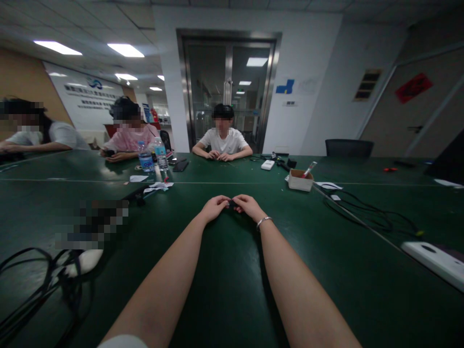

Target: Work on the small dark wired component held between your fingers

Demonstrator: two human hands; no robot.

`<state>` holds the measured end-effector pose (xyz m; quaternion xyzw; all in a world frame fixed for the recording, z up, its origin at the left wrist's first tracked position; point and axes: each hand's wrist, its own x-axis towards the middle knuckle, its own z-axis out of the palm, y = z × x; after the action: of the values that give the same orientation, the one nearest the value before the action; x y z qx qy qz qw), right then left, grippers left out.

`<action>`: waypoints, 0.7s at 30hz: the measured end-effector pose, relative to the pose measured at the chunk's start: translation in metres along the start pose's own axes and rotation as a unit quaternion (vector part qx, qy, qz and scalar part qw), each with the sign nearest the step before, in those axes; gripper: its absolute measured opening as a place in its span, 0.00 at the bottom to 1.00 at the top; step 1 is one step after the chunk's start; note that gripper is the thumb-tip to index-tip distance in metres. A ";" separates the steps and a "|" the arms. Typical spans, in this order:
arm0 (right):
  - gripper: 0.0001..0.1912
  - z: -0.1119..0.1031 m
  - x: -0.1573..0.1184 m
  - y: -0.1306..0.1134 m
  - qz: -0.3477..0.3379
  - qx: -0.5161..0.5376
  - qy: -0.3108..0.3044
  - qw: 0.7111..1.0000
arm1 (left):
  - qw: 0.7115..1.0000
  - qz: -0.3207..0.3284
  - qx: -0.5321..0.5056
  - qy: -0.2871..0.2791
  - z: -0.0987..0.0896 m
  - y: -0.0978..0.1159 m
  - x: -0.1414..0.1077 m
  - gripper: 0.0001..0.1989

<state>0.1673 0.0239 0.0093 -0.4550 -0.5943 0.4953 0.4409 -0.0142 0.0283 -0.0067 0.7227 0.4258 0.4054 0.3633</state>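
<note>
Both arms reach forward over a dark green table (224, 270). My left hand (214, 208) and my right hand (248, 207) meet in the middle, fingers bent inward. Between their fingertips is a small black object (232, 204), gripped from both sides; its kind is too small to make out. A silver bracelet (264, 222) circles my right wrist. The undersides of the fingers are partly hidden.
Cables (39, 270) and a blurred-out item lie at left. Two water bottles (146, 157) stand beyond. A small box (300, 180) sits ahead right, near more black cables (366, 208) and a white device (435, 261). Three people sit around the table.
</note>
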 end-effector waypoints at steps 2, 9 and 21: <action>0.04 0.000 0.000 0.000 -0.001 -0.001 0.000 1.000 | 1.000 -0.002 -0.001 0.006 0.000 -0.001 0.000 0.17; 0.04 -0.002 0.002 0.003 -0.005 -0.003 -0.006 1.000 | 1.000 -0.009 -0.010 0.008 0.001 0.001 -0.001 0.17; 0.03 0.000 0.001 0.001 0.005 0.009 0.000 1.000 | 1.000 0.009 -0.002 0.001 0.000 0.000 -0.001 0.16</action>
<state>0.1670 0.0248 0.0083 -0.4535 -0.5878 0.5030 0.4425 -0.0147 0.0270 -0.0072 0.7254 0.4186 0.4108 0.3603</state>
